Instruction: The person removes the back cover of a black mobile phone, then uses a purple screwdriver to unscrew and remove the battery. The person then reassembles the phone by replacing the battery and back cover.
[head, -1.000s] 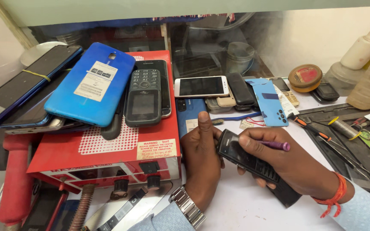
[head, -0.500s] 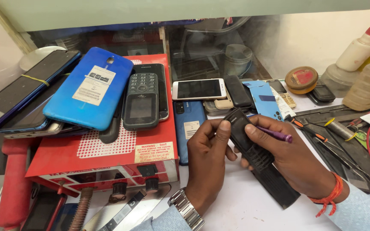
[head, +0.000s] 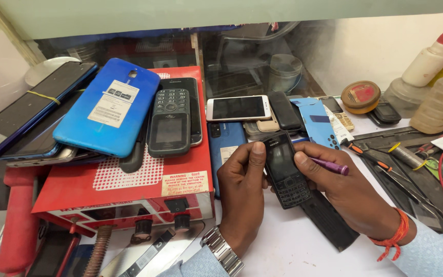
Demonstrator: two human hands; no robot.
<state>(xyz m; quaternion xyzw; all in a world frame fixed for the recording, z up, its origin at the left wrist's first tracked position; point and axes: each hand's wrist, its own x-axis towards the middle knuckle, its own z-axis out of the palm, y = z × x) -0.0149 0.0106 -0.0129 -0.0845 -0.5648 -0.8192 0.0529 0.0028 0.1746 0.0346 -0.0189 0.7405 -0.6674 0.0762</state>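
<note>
Between both hands, black keypad phone [head: 285, 169], face up

The keypad phone [head: 286, 168] in my hands is matt black plastic with a glossy screen. The purple screwdriver handle [head: 330, 165] looks like smooth plastic, my watch band [head: 222, 251] is shiny metal links, and the red box [head: 129, 179] is printed cardboard.

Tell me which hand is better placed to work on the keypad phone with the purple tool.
Right, probably. The right hand already has the purple tool tucked between its fingers beside the black keypad phone, while the left hand grips the phone's edge, thumb on its side, steadying it.
</note>
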